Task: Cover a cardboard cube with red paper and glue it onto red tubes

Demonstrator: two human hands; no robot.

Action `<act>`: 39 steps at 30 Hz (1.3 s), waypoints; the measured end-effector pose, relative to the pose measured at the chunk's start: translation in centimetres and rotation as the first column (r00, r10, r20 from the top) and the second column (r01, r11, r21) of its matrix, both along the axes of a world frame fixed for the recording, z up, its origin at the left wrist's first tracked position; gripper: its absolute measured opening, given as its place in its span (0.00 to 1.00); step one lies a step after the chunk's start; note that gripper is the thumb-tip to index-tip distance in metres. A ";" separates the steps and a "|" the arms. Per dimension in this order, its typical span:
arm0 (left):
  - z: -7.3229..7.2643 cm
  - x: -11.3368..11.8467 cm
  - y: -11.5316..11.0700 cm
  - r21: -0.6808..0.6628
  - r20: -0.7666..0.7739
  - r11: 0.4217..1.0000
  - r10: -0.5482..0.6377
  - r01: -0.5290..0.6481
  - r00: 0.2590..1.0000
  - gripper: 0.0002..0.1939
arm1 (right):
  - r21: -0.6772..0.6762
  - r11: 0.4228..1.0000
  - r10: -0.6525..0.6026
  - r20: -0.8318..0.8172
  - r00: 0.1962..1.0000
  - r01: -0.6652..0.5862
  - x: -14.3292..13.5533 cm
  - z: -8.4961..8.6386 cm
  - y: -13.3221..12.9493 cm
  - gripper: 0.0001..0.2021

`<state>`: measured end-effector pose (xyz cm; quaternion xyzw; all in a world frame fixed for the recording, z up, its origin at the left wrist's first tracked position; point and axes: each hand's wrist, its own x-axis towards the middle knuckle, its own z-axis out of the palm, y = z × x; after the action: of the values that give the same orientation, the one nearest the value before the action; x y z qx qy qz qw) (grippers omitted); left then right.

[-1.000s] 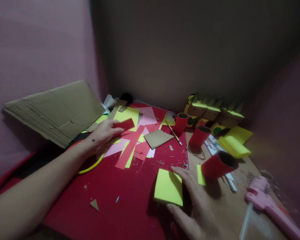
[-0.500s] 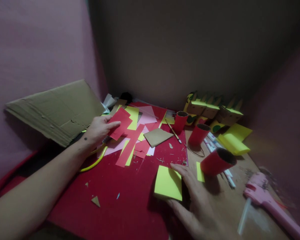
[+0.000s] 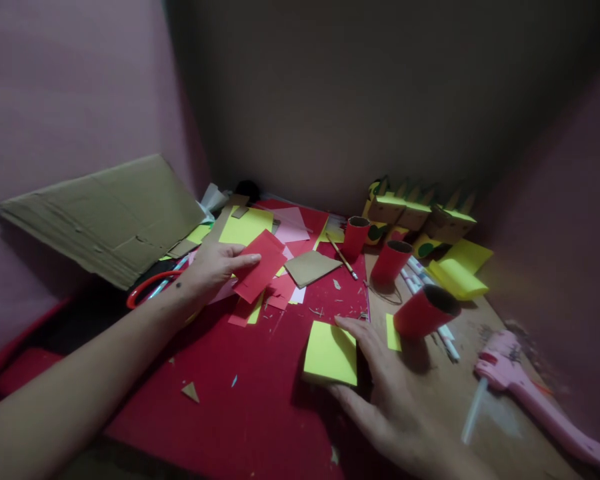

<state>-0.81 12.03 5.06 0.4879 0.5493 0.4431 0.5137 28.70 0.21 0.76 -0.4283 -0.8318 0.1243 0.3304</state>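
Note:
A piece of red paper [image 3: 261, 265] is pinched between the thumb and fingers of my left hand [image 3: 220, 270], over the scattered paper sheets. My right hand [image 3: 380, 393] grips a yellow-topped square piece [image 3: 331, 353] by its near and far edges, above the red tabletop [image 3: 260, 413]. A small yellow strip [image 3: 393, 332] and a red tube [image 3: 423, 313] lie just to the right of that hand. Beyond both hands is a flat brown cardboard piece [image 3: 313, 268].
Two more red tubes, [image 3: 391, 262] and a farther one, stand beside a pencil [image 3: 343, 257]. A pink glue gun [image 3: 525, 390] lies at right. Decorated boxes [image 3: 415, 213] line the back; a large cardboard sheet [image 3: 105, 217] leans at left.
My left hand has moved right with the red paper, uncovering more of the yellow sheet behind and a red-orange handle at left. My right hand keeps its hold. The view has shifted slightly.

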 end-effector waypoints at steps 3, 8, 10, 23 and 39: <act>-0.5 0.1 0.3 -0.007 0.011 0.999 -0.044 0.044 0.999 0.14 | 0.004 1.000 0.010 -0.019 1.000 -0.010 0.0 -0.1 0.0 0.32; -0.7 0.1 0.5 -0.012 -0.019 0.992 -0.128 0.128 0.992 0.12 | -0.011 1.000 0.003 -0.031 1.000 -0.003 0.1 -0.4 0.0 0.34; -0.6 0.5 0.1 -0.030 -0.027 0.984 -0.174 0.173 0.984 0.12 | -0.024 1.000 0.004 -0.030 1.000 -0.005 0.1 -0.4 0.0 0.34; -0.1 0.4 0.5 0.124 -0.137 0.992 0.048 -0.031 0.989 0.10 | -0.120 0.992 0.013 -0.100 0.995 -0.026 -0.1 0.0 0.0 0.36; 2.4 2.2 0.1 0.213 -0.193 0.975 -0.012 0.054 0.981 0.14 | -0.200 0.980 -0.029 -0.246 0.969 -0.021 0.5 0.4 -0.1 0.31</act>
<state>1.40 12.16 7.42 0.5906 0.5359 0.4431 0.4095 29.18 0.15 1.13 -0.4423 -0.7665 0.2593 0.3868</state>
